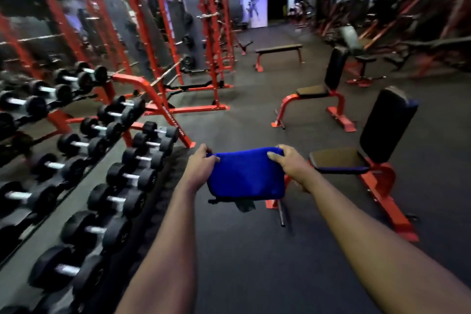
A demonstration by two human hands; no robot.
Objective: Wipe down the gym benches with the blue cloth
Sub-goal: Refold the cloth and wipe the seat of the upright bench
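Preparation looks like the step in hand: left hand (202, 163) and right hand (288, 162) each pinch a top corner of the blue cloth (246, 177), spread in mid-air over the floor (242, 250). Next it must swing right and down onto the seat pad (336, 159) of the nearest bench (384, 122).

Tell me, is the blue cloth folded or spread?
Folded: the blue cloth hangs as a thick rectangle, left hand and right hand pinching its top corners.

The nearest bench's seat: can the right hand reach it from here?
Probably, with a lean down. The right hand grips the blue cloth close to the seat in this view, and nothing stands between them.
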